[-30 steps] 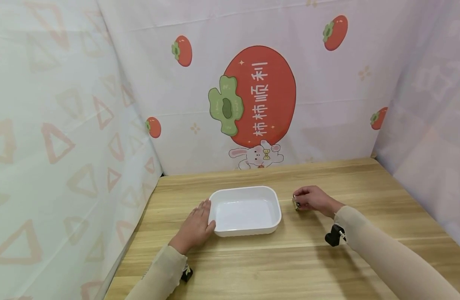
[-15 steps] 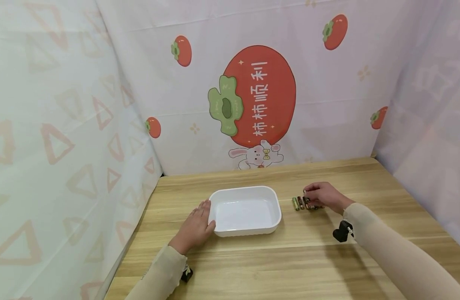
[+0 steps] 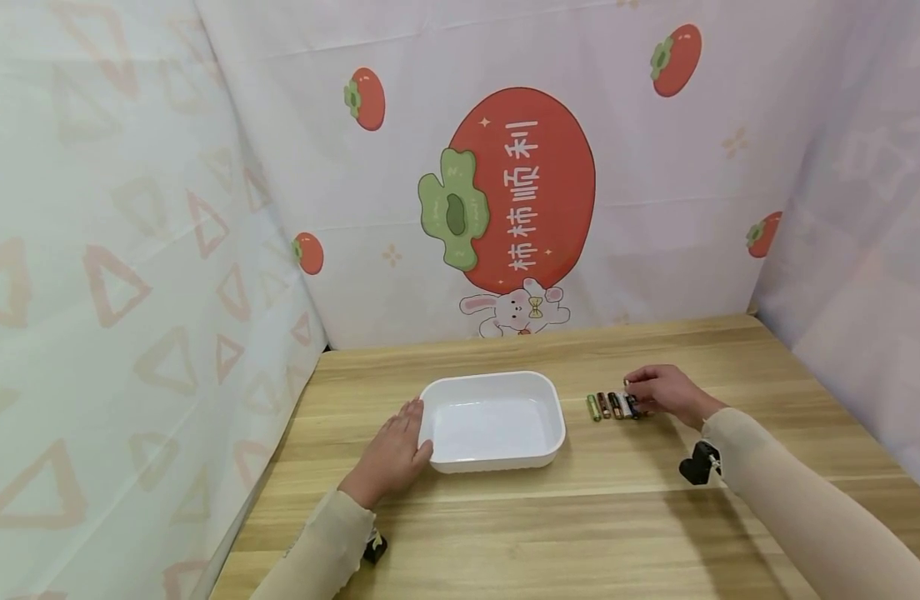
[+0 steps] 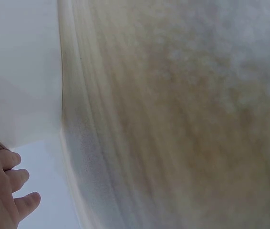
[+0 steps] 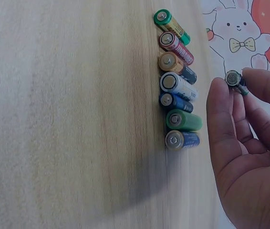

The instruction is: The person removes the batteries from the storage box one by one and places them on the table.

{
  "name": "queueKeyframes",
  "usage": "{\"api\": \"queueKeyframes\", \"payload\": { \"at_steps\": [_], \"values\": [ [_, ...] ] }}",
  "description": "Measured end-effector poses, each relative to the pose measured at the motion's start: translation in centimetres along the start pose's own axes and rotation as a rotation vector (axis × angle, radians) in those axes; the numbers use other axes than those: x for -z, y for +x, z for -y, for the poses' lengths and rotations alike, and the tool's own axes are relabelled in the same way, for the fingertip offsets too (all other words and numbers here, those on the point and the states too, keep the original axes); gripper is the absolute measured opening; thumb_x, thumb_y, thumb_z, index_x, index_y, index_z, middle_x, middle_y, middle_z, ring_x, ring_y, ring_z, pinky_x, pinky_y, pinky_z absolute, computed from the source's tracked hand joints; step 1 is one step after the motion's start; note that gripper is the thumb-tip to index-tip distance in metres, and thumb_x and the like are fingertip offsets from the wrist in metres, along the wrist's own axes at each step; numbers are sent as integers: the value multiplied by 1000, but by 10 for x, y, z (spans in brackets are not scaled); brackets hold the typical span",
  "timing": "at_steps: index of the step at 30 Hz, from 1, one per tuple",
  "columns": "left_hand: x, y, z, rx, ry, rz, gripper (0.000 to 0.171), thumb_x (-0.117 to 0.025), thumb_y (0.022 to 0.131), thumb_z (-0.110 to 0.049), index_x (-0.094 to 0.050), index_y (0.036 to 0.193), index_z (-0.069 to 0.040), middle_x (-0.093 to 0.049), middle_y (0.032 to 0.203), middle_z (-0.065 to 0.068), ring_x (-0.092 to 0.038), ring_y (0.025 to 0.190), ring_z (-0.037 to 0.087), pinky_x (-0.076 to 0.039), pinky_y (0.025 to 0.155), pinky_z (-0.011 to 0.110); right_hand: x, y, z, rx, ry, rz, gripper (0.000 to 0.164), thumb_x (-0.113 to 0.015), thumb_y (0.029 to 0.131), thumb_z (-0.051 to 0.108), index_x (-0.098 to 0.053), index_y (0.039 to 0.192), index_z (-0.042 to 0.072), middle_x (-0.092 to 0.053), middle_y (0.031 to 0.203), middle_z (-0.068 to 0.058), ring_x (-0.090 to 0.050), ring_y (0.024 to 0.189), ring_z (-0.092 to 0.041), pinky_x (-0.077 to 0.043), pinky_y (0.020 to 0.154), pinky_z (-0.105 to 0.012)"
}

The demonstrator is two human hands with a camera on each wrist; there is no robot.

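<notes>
My left hand (image 3: 388, 457) lies with its fingers along the left side of a white rectangular tray (image 3: 490, 429); nothing is inside the tray. The left wrist view shows fingertips (image 4: 19, 180) at the tray's outer wall (image 4: 23, 71). To the tray's right, my right hand (image 3: 668, 392) pinches a small battery (image 5: 233, 79) upright between thumb and fingers, above a row of several batteries. In the right wrist view these include a green-and-gold battery (image 5: 173, 26), a red one (image 5: 177, 47), a white one (image 5: 179, 87) and a plain green one (image 5: 185, 120).
The wooden table (image 3: 505, 533) reaches back to a white cloth backdrop (image 3: 377, 183) with persimmon and rabbit prints. Cloth sides stand at left and right. The battery row lies between the tray and my right forearm. A black wrist camera (image 3: 700, 463) hangs under the right sleeve.
My right hand has moved rightward along the battery row with the pinched battery, uncovering the batteries at the row's left end. The left hand and the tray have stayed in place.
</notes>
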State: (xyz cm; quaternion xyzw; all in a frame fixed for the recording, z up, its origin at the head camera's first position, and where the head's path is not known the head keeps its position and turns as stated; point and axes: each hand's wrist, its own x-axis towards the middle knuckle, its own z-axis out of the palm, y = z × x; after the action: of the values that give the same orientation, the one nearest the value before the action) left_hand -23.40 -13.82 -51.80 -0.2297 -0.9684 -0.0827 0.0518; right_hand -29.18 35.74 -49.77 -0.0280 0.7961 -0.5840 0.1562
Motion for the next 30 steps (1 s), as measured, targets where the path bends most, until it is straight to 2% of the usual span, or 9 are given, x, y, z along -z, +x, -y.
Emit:
{"api": "queueKeyframes", "payload": {
  "at_steps": [3,7,21,30],
  "values": [
    [1,0,0,3,1,11,69,-35,101,-38,-19,152,7,-23,157,19,-25,143,32,-26,113,47,3,-1,-2,3,-6,4,54,-55,99,14,-36,139,-17,-49,127,-29,-61,96,-27,-55,83,-38],
    [1,-1,0,4,6,8,69,-36,102,-38,-18,152,6,-23,157,18,-24,143,31,-26,113,46,5,-3,-4,-12,-1,-8,54,-55,99,13,-35,139,-17,-48,130,-30,-62,101,-30,-54,85,-40],
    [1,0,-1,10,3,9,68,-37,102,-35,-18,152,6,-23,157,18,-24,143,31,-27,112,47,21,-2,-17,-45,-2,-58,54,-57,99,14,-37,138,-17,-55,124,-25,-63,91,-18,-56,81,-35],
    [1,1,0,3,12,8,69,-36,102,-37,-18,152,6,-23,157,18,-25,143,31,-27,112,47,28,-5,-20,-68,-22,-72,49,-53,100,12,-39,137,-17,-54,123,-25,-62,92,-16,-56,80,-33]
  ]
}}
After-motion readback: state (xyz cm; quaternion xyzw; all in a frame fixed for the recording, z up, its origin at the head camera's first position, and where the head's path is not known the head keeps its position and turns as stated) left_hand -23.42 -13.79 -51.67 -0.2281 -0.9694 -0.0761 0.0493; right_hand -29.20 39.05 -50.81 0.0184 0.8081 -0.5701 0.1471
